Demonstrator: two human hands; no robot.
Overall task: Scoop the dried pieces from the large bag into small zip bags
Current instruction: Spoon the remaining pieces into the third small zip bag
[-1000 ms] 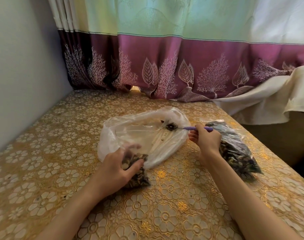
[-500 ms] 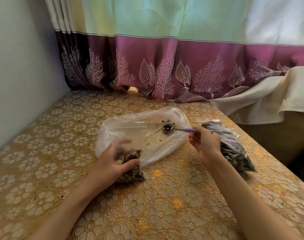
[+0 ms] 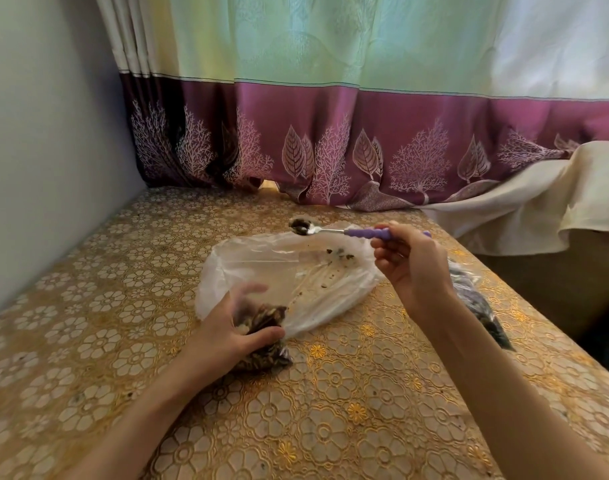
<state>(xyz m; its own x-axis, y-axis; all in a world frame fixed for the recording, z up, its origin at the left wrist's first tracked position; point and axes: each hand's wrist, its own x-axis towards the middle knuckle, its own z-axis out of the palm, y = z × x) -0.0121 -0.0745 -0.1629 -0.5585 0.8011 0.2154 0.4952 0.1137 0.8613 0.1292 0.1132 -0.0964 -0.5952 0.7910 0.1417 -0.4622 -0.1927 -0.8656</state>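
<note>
gold floral-embossed tablecloth covers the near surface. left hand grips the small zip bag, lumpy with brown dried pieces, at the near edge of the large bag. right hand pinches the purple ribbed handle of the metal spoon; the loaded spoon, previously inside the crinkled translucent large bag, is now raised above its far edge. filled zip bags lie right.

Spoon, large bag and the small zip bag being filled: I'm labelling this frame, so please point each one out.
spoon (image 3: 365, 233), head view, on the purple handle.
large bag (image 3: 261, 261), head view, on its clear upper film.
small zip bag (image 3: 261, 317), head view, on the dried pieces at its mouth.
</note>
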